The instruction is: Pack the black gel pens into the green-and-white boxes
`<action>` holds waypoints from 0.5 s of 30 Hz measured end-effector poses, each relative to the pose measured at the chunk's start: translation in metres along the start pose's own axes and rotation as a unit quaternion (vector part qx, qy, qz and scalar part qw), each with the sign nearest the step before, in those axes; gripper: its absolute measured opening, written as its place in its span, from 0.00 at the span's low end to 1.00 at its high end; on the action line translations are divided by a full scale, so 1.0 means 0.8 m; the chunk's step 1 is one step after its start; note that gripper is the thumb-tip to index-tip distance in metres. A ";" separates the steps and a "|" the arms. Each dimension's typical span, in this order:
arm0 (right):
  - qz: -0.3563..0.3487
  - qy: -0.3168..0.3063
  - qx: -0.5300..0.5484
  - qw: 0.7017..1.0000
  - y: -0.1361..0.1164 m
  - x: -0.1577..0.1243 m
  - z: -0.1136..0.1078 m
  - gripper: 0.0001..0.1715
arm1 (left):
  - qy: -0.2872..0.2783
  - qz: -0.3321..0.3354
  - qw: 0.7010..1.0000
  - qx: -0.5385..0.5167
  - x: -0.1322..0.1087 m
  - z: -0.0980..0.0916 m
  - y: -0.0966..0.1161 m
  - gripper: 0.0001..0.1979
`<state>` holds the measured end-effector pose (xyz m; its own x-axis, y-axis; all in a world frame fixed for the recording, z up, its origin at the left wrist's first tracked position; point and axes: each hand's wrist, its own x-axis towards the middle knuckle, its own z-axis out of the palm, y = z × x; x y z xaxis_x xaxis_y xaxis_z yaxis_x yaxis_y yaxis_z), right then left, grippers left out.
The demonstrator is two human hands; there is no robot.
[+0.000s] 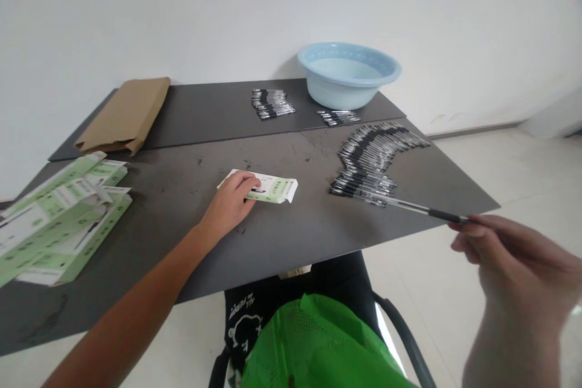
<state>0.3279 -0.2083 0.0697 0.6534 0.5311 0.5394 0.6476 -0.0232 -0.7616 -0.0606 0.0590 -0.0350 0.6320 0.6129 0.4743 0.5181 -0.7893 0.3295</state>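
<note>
My left hand [236,191] is closed around a small white and green carton [277,187] lying on the table, its right end flap open. Between the fingertips of my right hand [509,254] is a pen [409,205] with a clear barrel and a black section, pinched near one end past the table's front right edge. Its far end reaches over a curved row of similar pens [377,148] laid side by side. Whether that pen touches the row I cannot tell.
Several flattened-looking green and white cartons [68,218] lie at the left. Behind them rests a brown paper package [130,112]. A light blue basin [348,76] stands at the back right, near two smaller pen groups [271,103]. The dark table [218,133] has a seam across it.
</note>
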 end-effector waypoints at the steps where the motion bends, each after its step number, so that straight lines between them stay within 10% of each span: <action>1: 0.019 -0.001 0.019 1.000 0.003 -0.004 0.002 0.15 | -0.014 0.003 1.000 -0.002 0.000 0.000 -0.001 0.15; 10: 0.137 -0.067 0.121 0.981 0.023 -0.039 0.036 0.08 | -0.067 -0.006 0.996 -0.052 -0.002 -0.007 -0.018 0.22; 15: 0.106 -0.201 0.172 0.958 0.006 -0.041 0.087 0.10 | 0.069 -0.047 0.991 -0.109 0.010 -0.029 0.025 0.20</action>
<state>0.2822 -0.1672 0.0233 0.5067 0.8308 0.2301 0.3036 0.0778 -0.9496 -0.0590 0.0474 -0.0059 0.4946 0.6851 0.5348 0.4247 -0.7274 0.5390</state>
